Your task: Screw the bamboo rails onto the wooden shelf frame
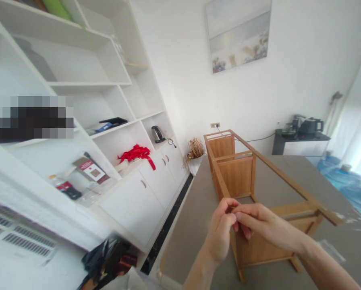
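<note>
A brown wooden shelf frame (237, 175) lies on its side on the grey-brown table, its rails and panels stretching away from me. Over its near left rail, my left hand (221, 229) and my right hand (260, 219) meet, fingertips touching. Both are closed with fingers curled and pinched together. Whatever may be between the fingertips is hidden or too small to name. A small clear plastic bag (331, 250) lies on the table to the right of my right forearm.
The table (185, 237) fills the lower middle. White shelving (90, 82) on the left holds a kettle (158, 134), red ribbon (136, 155) and a cola bottle (66, 188). Blue water jugs (346, 177) stand at the right. A dark bag (108, 257) lies at lower left.
</note>
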A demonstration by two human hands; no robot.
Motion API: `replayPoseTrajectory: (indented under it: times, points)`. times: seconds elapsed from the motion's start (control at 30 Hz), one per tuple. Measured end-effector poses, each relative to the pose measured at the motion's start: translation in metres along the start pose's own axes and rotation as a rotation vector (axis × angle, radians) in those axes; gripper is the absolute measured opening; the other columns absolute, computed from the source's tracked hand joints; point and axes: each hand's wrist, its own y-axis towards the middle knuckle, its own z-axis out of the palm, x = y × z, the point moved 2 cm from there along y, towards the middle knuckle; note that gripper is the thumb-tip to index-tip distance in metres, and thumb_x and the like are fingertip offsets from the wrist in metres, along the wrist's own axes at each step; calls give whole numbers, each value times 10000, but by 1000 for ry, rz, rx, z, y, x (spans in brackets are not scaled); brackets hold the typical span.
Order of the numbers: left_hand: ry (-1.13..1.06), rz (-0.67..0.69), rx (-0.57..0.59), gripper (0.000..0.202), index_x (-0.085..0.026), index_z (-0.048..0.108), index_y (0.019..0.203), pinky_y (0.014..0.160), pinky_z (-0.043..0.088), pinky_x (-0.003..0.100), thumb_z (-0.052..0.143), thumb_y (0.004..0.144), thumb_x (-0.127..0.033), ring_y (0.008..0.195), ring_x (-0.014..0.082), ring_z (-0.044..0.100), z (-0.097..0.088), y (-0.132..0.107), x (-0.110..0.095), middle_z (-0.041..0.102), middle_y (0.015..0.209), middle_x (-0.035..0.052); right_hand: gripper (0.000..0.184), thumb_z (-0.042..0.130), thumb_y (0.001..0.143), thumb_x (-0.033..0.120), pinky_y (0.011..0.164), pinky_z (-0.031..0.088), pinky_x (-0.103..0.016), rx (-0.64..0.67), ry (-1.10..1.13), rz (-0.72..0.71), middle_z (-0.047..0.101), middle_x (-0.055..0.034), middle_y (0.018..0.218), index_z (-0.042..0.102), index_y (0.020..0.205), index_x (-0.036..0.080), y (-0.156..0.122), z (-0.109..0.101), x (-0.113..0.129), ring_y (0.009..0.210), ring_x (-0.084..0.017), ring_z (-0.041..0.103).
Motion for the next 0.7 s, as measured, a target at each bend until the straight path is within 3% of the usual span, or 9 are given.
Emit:
replayPoseTrajectory:
  times: [0.3, 0.43, 0.7]
  points:
    - [23, 21, -38, 250, -133, 517, 977, 613, 376, 282, 377, 786, -213, 601, 150, 511, 0, -1, 2, 526, 601, -8, 378, 433, 940, 450, 591, 392, -230, -4, 19, -26, 556, 10, 604, 591, 751, 163, 0, 0, 0, 603, -119, 532]
    - [-3, 13, 12, 239, -138, 519, 963, 578, 369, 271, 378, 791, -228, 579, 148, 524, 4, -1, 3, 541, 593, -6, 376, 437, 941, 440, 579, 396, -225, 1, 21, -16, 562, 8, 597, 593, 746, 159, 0, -1, 0, 591, -111, 532]
    - [-57, 41, -60, 228, -140, 536, 940, 566, 367, 267, 389, 792, -232, 555, 137, 512, 7, 0, 15, 512, 586, -15, 349, 431, 950, 392, 600, 411, -215, 37, 9, -8, 581, 9, 617, 606, 762, 155, 1, -5, -4, 618, -105, 562]
